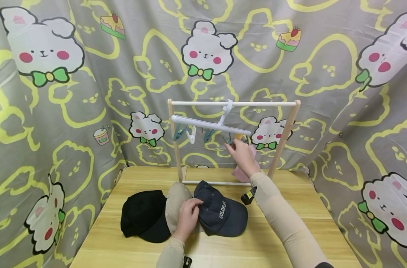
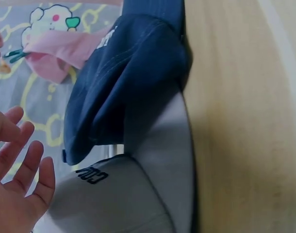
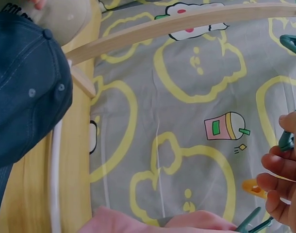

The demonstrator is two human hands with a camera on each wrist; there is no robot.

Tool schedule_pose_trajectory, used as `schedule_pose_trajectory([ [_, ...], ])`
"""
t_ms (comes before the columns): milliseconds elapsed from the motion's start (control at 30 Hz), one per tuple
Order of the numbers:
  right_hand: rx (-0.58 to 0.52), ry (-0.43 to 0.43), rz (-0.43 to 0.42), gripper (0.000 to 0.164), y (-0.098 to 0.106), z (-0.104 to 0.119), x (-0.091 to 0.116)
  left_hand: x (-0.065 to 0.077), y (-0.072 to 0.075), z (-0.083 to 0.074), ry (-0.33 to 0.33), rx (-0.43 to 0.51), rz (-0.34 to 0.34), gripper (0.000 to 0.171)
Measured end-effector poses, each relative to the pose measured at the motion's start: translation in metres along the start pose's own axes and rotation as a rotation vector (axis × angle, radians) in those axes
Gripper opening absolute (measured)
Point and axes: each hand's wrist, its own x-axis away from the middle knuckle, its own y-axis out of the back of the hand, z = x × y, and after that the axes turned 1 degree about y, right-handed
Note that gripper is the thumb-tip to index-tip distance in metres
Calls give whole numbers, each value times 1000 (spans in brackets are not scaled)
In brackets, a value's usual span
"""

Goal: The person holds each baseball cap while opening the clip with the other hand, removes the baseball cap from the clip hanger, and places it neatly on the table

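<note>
My right hand (image 1: 242, 154) is raised to the white clip hanger (image 1: 210, 124) and pinches a dark green clip (image 3: 287, 140) between thumb and fingers. Beside it on the hanger is an orange clip (image 3: 254, 188), and a pink cloth (image 1: 240, 173) hangs from a green clip (image 3: 254, 223) at the right end. My left hand (image 1: 189, 214) is over the beige cap (image 1: 175, 203), its fingers relaxed and spread in the left wrist view. A navy cap (image 1: 223, 214) with white lettering overlaps the beige one on the right, and a black cap (image 1: 141, 212) lies on the left.
The hanger hooks over the white top bar (image 1: 263, 104) of a wooden stand (image 1: 284, 137) at the back of the table (image 1: 290, 242). More green clips (image 1: 208, 135) and a white clip (image 1: 191, 134) hang along its left part. A patterned curtain (image 1: 123, 56) surrounds the table.
</note>
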Motion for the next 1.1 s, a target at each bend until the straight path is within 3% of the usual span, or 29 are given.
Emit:
schedule_pose_trajectory([
  [267, -11, 38, -15, 34, -5, -9, 6, -13, 1, -4, -62, -8, -32, 25],
  [533, -69, 49, -18, 27, -6, -17, 12, -24, 3, -8, -68, 10, 12, 19],
  [733, -80, 13, -34, 22, -7, -22, 23, -29, 3, -9, -130, 17, -6, 12],
  [1100, -36, -1, -62, 19, -11, -36, 50, -32, 1, -11, -99, 36, 7, 11],
])
